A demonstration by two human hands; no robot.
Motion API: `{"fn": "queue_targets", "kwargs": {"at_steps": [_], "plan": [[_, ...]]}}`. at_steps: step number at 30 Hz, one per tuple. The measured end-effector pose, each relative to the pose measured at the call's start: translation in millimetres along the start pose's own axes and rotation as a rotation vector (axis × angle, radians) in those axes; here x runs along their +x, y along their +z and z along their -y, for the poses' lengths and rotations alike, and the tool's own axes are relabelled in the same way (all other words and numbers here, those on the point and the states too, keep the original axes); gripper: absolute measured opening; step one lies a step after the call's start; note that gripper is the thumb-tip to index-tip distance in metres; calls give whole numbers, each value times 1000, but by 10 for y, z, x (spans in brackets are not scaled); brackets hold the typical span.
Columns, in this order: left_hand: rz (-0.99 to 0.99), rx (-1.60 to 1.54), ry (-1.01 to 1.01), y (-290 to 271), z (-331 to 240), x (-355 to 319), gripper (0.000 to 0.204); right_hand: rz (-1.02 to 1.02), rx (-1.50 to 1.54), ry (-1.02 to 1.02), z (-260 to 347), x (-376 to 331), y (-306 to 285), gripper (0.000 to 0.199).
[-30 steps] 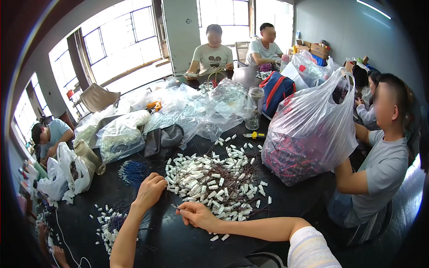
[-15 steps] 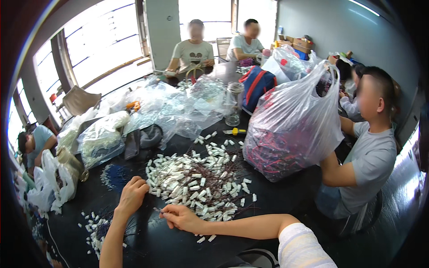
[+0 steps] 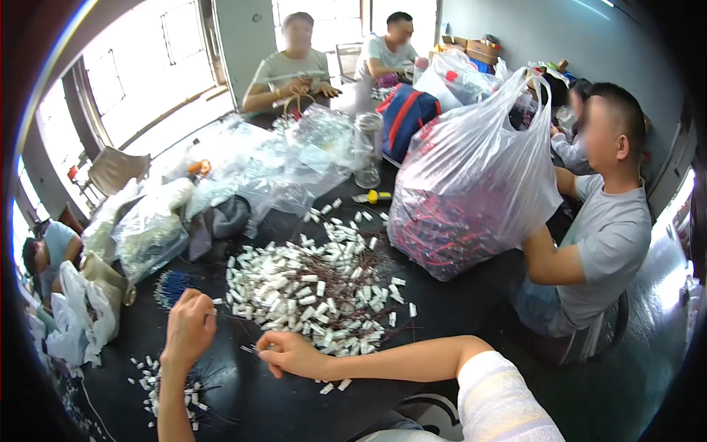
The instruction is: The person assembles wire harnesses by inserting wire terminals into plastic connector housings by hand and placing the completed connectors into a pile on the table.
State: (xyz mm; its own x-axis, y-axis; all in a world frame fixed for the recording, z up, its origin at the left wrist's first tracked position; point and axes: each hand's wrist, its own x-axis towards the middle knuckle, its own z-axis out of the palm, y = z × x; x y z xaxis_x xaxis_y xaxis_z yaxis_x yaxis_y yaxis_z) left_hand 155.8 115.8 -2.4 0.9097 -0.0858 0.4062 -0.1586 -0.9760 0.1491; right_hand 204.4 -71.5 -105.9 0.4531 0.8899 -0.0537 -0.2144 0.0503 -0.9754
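The left hand has lifted off the worktop toward the pile, while the right hand has closed in beside it, pinching a thin wire.

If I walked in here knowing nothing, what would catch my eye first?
Probably the heap of small white pieces tangled with thin dark wires, spread over the middle of the black table. Right behind it, a big translucent plastic bag stuffed with red and dark wires, held up by a person in grey at the right. Nearest, the left hand and right hand pinch thin wires at the heap's edge.
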Motion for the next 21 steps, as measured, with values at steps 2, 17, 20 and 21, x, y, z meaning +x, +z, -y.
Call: {"fn": "queue_targets", "kwargs": {"at_steps": [2, 17, 20, 21], "plan": [[-30, -49, -76, -58, -86, -119, 12, 4, 9, -3, 17, 10, 41, 12], [-309, -968, -764, 573, -557, -1018, 9, -56, -96, -14, 87, -68, 25, 9], [-310, -1031, -790, 603, -539, -1078, 12, -46, -100, 101, 185, -107, 30, 8], [-327, -1031, -743, 629, -534, -1094, 13, -54, -114, 95, 184, -85, 30, 7]]}}
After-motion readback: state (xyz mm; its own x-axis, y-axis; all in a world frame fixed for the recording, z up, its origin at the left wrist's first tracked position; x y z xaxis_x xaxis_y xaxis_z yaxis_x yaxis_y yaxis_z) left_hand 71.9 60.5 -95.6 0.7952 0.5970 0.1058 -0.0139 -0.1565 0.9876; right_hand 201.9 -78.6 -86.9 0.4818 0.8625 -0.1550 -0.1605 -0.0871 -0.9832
